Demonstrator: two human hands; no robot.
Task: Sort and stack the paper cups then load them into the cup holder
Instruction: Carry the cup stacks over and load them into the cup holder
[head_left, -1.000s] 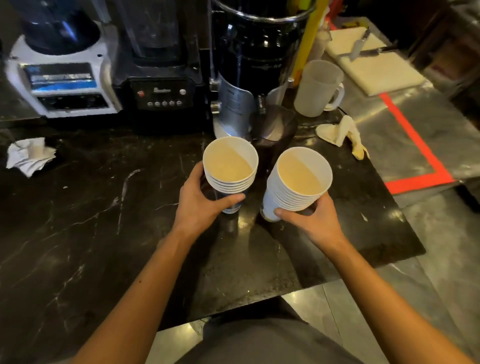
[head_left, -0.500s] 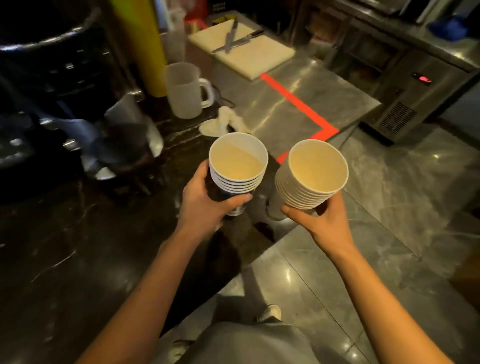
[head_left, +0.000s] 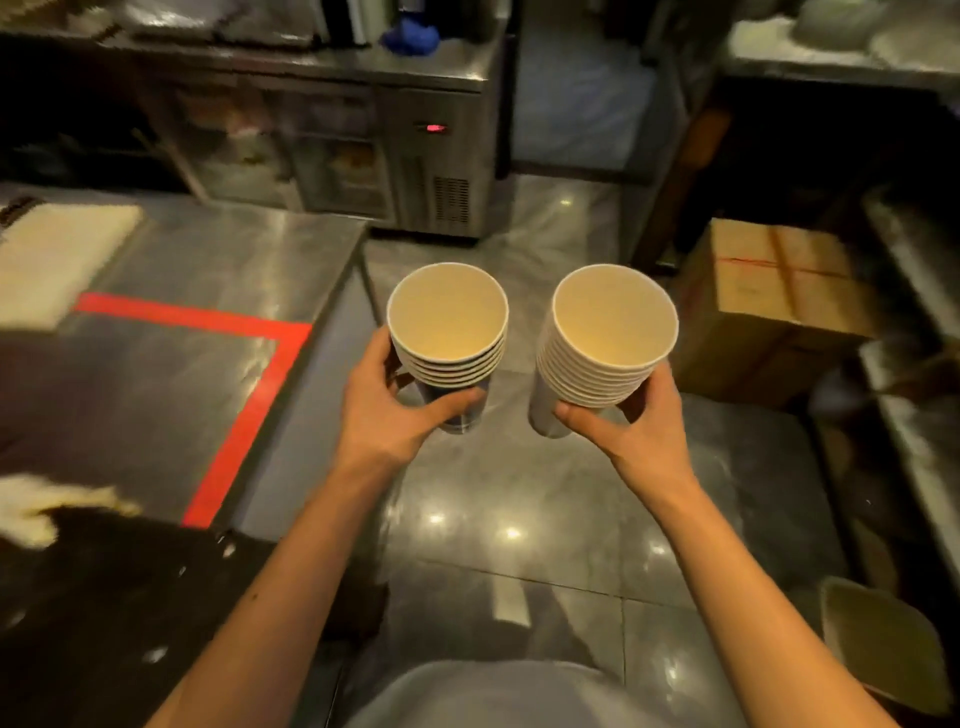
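Observation:
I carry two stacks of paper cups in the air above the floor. The left stack (head_left: 448, 332) has several nested cups with white rims and a dark printed side; my left hand (head_left: 387, 410) is wrapped around its lower part. The right stack (head_left: 605, 343) is taller, all white, with several rims showing; my right hand (head_left: 641, 421) grips it from below and the right side. Both stacks stand upright, mouths up, a small gap between them. No cup holder is in view.
A steel counter (head_left: 197, 270) with red tape (head_left: 244, 374) and a white cutting board (head_left: 57, 260) lies to my left. Ahead stands an under-counter fridge (head_left: 415, 156). A cardboard box (head_left: 769, 312) sits on the floor at right, beside steel shelving (head_left: 914, 364).
I have turned right, away from the black counter with the blenders. Both stacks came off the counter and now hang over the tiled floor, still in the same hands.

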